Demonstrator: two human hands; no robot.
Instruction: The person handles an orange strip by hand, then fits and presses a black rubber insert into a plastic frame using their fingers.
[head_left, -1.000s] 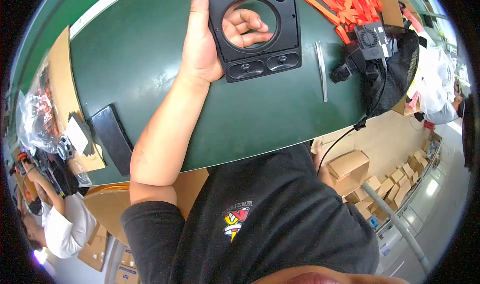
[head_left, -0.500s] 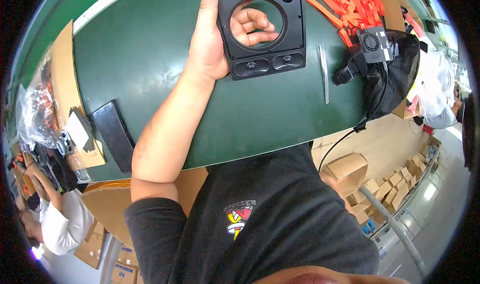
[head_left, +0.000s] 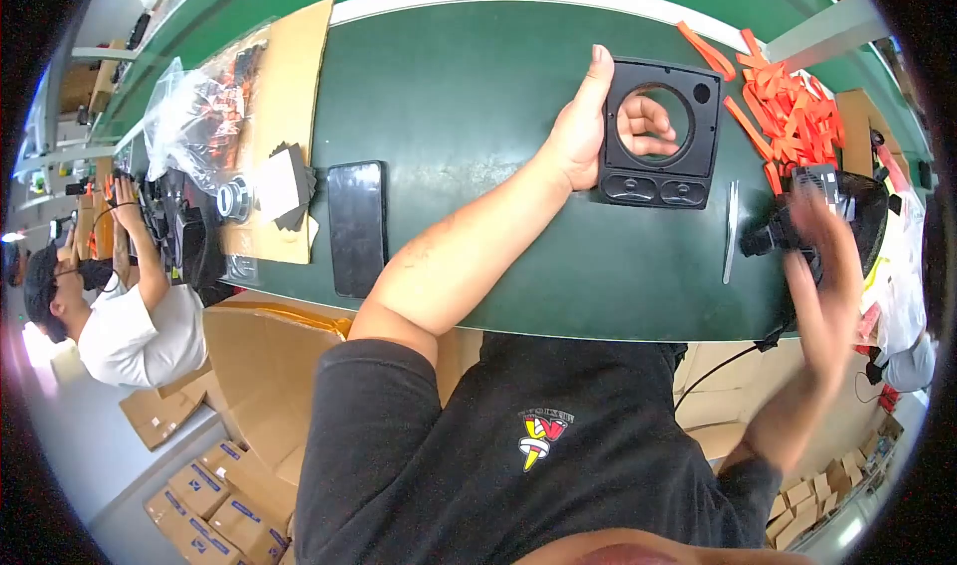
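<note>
My left hand (head_left: 581,135) holds a black plastic speaker-like panel (head_left: 663,181) with a large round hole. The thumb lies along its left edge, and the curled fingers show through the hole from behind. Over the right end of the table, my right hand (head_left: 829,256) is blurred, with thumb and fingers apart and nothing visible in it. Behind its fingers is a small black-and-grey box (head_left: 819,177), partly hidden, on a black mesh bag (head_left: 865,211). A thin metal strip, perhaps tweezers (head_left: 732,232), lies between the panel and my right hand.
Orange straps (head_left: 793,117) are heaped at the back right of the green table (head_left: 478,87). A black phone-like slab (head_left: 357,228) lies on the left, beside cardboard (head_left: 289,97) carrying plastic-bagged parts (head_left: 204,117). A co-worker in white (head_left: 145,331) is at far left.
My right hand has come up from below the table edge to the bag at the right. My left hand still holds the panel; the camera view has shifted.
</note>
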